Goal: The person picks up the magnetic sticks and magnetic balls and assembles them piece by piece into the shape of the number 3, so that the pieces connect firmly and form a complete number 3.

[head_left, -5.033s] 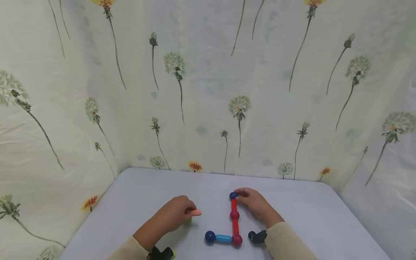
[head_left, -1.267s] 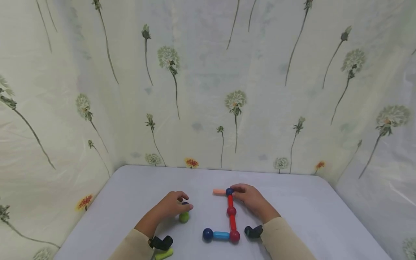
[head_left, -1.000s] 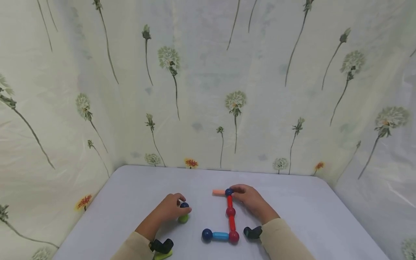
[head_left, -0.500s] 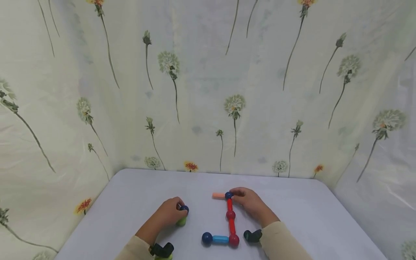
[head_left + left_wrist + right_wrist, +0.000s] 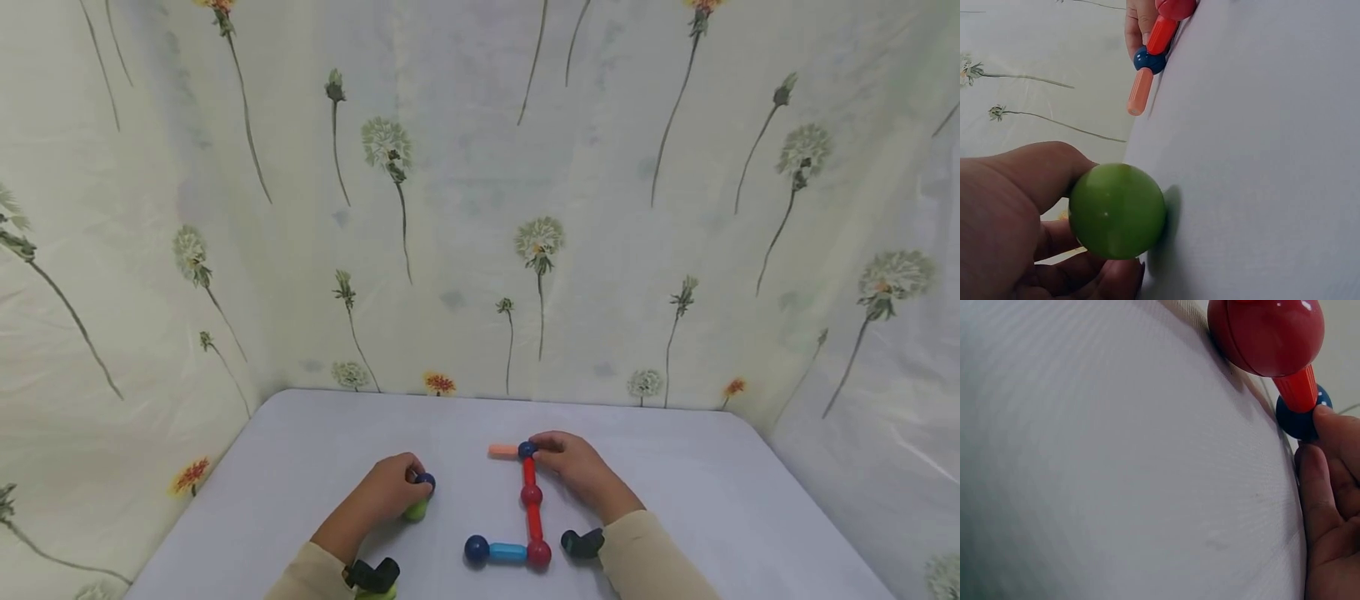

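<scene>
In the head view my left hand pinches a dark blue ball between thumb and fingers. Right beside that sits a green ball, which fills the left wrist view and hides the blue one there. My right hand holds the dark blue ball at the far end of a ball-and-rod chain. From this ball an orange rod sticks out left. Red rods and a red ball lead down to a red corner ball.
A light blue rod joins the corner ball to another dark blue ball. Under the left wrist camera a yellow-green rod partly shows. The white table meets a flowered curtain behind.
The orange rod has gone from my left hand onto the chain's far blue ball. My left hand has then closed its fingers on the loose blue ball. My right hand has kept its hold.
</scene>
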Tool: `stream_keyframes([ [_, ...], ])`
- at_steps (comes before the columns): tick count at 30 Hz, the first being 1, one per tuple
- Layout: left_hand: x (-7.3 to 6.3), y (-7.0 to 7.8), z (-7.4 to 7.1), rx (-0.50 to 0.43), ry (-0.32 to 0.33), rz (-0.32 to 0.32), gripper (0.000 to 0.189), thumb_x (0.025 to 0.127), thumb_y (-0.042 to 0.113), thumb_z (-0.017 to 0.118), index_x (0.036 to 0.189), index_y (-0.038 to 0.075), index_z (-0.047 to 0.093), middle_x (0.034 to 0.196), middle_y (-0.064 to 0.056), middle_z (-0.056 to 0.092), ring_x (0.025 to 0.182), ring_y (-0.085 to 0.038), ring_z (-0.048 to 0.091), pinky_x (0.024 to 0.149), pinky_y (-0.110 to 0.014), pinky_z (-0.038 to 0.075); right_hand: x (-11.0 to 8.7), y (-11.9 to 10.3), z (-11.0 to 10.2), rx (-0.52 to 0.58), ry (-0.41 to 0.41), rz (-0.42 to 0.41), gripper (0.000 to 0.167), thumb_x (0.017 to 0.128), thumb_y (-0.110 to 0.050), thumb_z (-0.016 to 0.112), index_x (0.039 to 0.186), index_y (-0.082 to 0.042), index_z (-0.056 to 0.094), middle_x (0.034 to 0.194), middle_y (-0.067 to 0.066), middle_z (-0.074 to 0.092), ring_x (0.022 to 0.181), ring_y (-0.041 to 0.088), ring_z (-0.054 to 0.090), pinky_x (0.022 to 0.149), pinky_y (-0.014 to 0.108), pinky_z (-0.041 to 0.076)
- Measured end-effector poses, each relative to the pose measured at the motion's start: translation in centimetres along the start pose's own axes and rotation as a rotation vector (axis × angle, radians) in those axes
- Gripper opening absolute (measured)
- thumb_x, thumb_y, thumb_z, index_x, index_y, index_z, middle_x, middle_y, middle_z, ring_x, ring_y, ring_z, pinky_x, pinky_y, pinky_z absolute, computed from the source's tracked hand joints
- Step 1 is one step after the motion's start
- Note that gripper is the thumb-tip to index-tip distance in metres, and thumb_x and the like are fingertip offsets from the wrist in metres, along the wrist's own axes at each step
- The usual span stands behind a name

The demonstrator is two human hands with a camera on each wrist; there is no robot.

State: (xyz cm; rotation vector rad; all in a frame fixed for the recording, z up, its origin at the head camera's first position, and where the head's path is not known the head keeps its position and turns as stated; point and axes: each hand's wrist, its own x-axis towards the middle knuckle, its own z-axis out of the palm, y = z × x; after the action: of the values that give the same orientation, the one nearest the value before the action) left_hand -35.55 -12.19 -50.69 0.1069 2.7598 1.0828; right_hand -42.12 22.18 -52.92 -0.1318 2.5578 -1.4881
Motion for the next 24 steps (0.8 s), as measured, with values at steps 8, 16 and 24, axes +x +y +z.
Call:
stream_keyframes([
  [8, 1.0, 0.9, 0.2, 0.011, -0.025, 0.018, 0.025, 0.095, 0.026, 0.077, 0.111, 0.011, 0.065, 0.098, -0.005, 0.061, 0.09, -0.021, 0.058, 0.075, -0.04, 0.053, 0.0, 0.0, -0.2, -0.002, 0.014, 0.001, 0.026, 0.099, -0.023, 0.072, 0.125, -0.025, 0.074, 0.132, 0.0, 0.069, 0.133, 0.03, 0.055, 0.113, 0.059, 0.043],
  [16, 2.2, 1.6, 0.6, 0.037, -0.046, 0.02, 0.024, 0.094, 0.025, 0.078, 0.111, 0.012, 0.066, 0.098, -0.005, 0.062, 0.088, -0.021, 0.058, 0.077, -0.04, 0.053, 0.1, 0.0, 0.2, 0.032, -0.002, 0.016, 0.025, 0.099, -0.022, 0.071, 0.123, -0.024, 0.075, 0.131, -0.001, 0.069, 0.131, 0.028, 0.056, 0.113, 0.058, 0.044],
  [24, 4.5, 2.5, 0.5, -0.003, -0.067, 0.002, 0.022, 0.094, 0.025, 0.078, 0.11, 0.015, 0.067, 0.101, -0.005, 0.065, 0.087, -0.021, 0.063, 0.078, -0.04, 0.055, -0.1, -0.2, 0.2, 0.006, 0.004, 0.01, 0.025, 0.099, -0.02, 0.072, 0.123, -0.025, 0.075, 0.131, -0.001, 0.069, 0.133, 0.029, 0.055, 0.113, 0.06, 0.043],
])
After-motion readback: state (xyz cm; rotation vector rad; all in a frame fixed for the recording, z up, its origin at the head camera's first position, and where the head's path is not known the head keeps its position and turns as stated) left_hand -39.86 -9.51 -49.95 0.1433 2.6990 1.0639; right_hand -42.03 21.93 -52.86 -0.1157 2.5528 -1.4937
